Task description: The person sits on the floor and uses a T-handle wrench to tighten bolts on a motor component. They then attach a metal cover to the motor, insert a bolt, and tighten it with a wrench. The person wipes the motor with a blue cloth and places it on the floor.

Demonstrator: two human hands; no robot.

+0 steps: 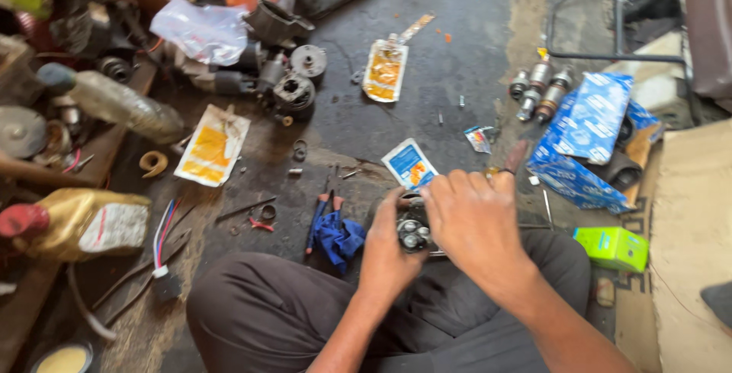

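Note:
My left hand [386, 245] and my right hand [474, 219] meet over my lap and grip a small round metal part [412, 233] with shiny rollers showing in its face. The left hand cups it from the left. From above and to the right, the right hand covers it with bent fingers. A thin tool with a dark red handle [515, 156] sticks out past the right hand's fingers; which hand holds it I cannot tell. I sit cross-legged in dark trousers [267, 304] on a stained concrete floor.
Pliers with a blue rag [335, 234] lie left of my hands. A blue carton [585, 140] and three metal cylinders [540, 91] sit to the right, a green box [614, 247] by my knee. Motor parts [293, 75], packets, a plastic bottle [122, 104] and an oil jug [80, 223] crowd the left.

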